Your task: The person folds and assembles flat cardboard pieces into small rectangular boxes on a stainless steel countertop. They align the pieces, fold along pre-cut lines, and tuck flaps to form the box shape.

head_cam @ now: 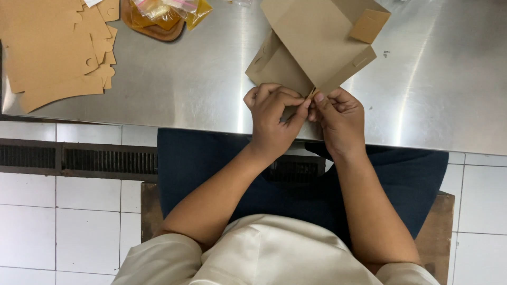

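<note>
While hands [307,112] pinch the cardboard box [317,45], it gapes unfilled.

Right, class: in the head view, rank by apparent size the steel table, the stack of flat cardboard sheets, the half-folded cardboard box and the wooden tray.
1. Shiny steel table
2. Stack of flat tan cardboard sheets, cut off by the frame
3. Half-folded brown cardboard box, similar, so unsure
4. Brown wooden tray, partly covered

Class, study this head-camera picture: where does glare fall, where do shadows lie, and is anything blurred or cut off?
Head view: bright streaks of glare run down the steel table; soft shadow lies under the brown box and both hands, left hand and right hand; hands and box look sharp; the stack of cardboard sheets and the bags on the wooden tray are cut off by the frame's edge.
</note>
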